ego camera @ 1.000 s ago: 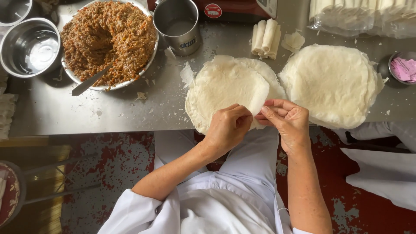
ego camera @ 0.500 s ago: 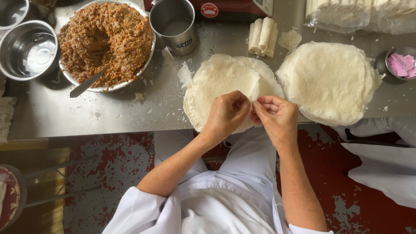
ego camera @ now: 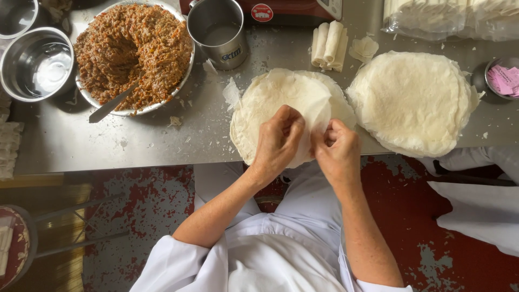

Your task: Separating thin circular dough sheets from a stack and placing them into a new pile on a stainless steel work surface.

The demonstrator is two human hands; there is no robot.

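Both the left hand [ego camera: 278,141] and right hand [ego camera: 336,148] pinch the near edge of the top wrapper sheet [ego camera: 316,111], lifting it. The wrapper stack [ego camera: 259,108] lies on the desk [ego camera: 135,146] just beyond the hands, equally near both.

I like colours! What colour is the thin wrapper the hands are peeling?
Pale cream-white, seen in the head view: the wrapper.

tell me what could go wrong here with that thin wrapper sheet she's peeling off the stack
The top sheet looks very thin and is pinched between the left hand and right hand, so it may tear. The wrapper stack overhangs the table edge and could slide off. Torn flakes on the steel could stick to the sheet.
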